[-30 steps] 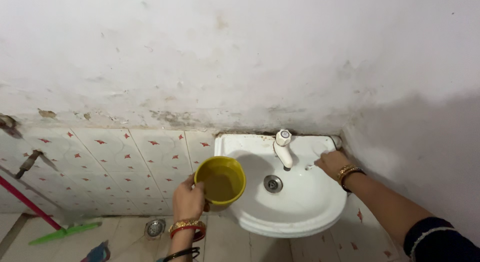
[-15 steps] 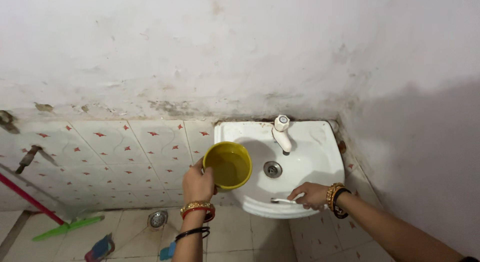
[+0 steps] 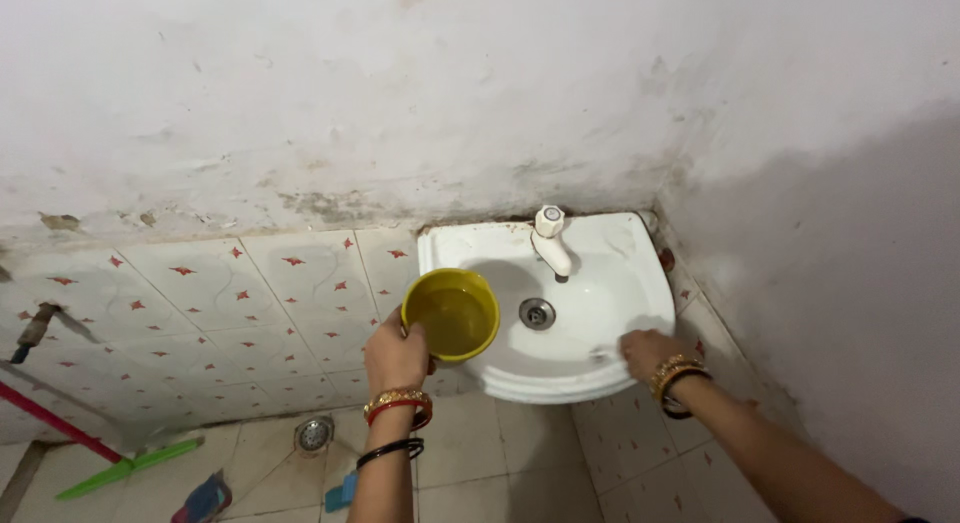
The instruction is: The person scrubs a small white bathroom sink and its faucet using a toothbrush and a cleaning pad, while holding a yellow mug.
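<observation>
A white wash basin (image 3: 560, 368) hangs in the corner of the room, a little right of the frame's centre, with a white tap (image 3: 551, 239) at its back edge and a metal drain (image 3: 537, 313) in the bowl. The left hand (image 3: 396, 357) is closed around the side of a yellow mug (image 3: 451, 314), holding it upright over the basin's left rim; there is murky water in it, well below the lip. Gold and red bangles (image 3: 398, 405) ring that wrist, with a thin black one lower down the forearm.

The right hand (image 3: 648, 353) rests on the basin's right front edge, fingers curled down against the porcelain. Something pale pokes out from under the fingers towards the bowl, but I cannot make out what it is, nor whether the hand grips it or merely lies on it. Bangles circle that wrist too.

Behind the basin the plaster wall (image 3: 400, 93) is stained and flaking, above white tiles with small red marks (image 3: 250, 303). At the lower left of the frame a green floor wiper with a pink handle (image 3: 110, 465) lies on the tiled floor, and a round floor drain (image 3: 313, 435) sits just left of the left forearm.
</observation>
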